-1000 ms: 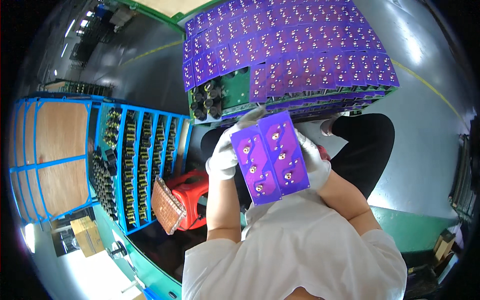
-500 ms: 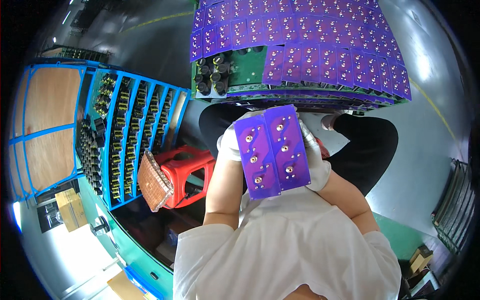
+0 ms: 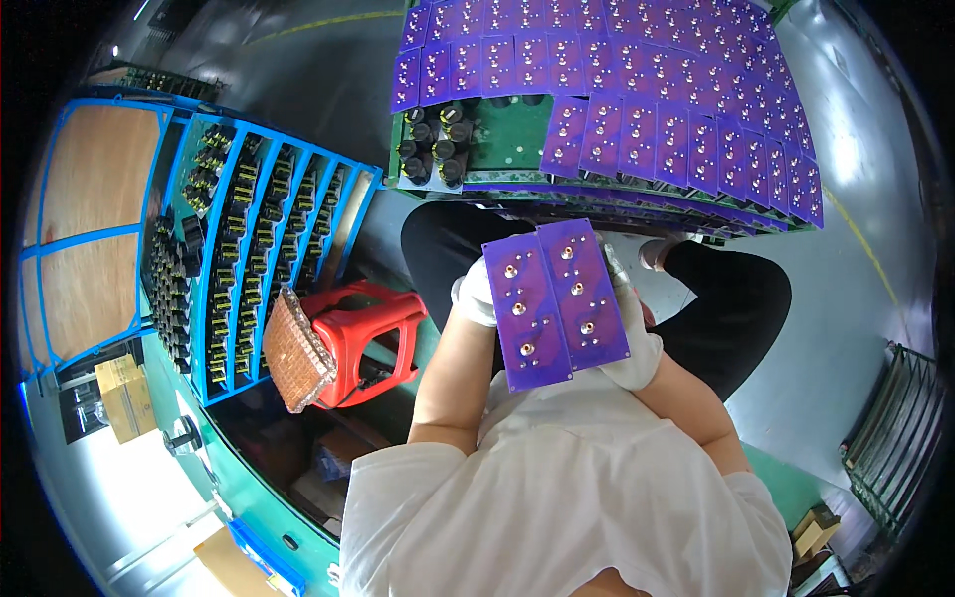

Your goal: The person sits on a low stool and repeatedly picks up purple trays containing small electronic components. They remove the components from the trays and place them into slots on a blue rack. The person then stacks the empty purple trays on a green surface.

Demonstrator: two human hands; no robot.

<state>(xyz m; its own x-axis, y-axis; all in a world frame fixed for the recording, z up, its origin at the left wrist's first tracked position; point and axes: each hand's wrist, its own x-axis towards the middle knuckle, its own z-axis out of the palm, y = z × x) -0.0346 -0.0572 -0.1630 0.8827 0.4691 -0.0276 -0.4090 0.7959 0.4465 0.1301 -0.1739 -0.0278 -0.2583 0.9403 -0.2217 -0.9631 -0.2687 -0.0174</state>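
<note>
While our gloved left hand [image 3: 476, 295] and right hand [image 3: 637, 350] held two purple boards [image 3: 561, 306] side by side before us, fingertips hidden beneath, we judged them stiff but fragile — best taken by the edges, off the metal studs [image 3: 518, 309].

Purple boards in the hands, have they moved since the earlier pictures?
Yes: judged against the green table, the purple boards have moved away from its front edge, toward the person's own side. The gap in view looks wider now.
</note>
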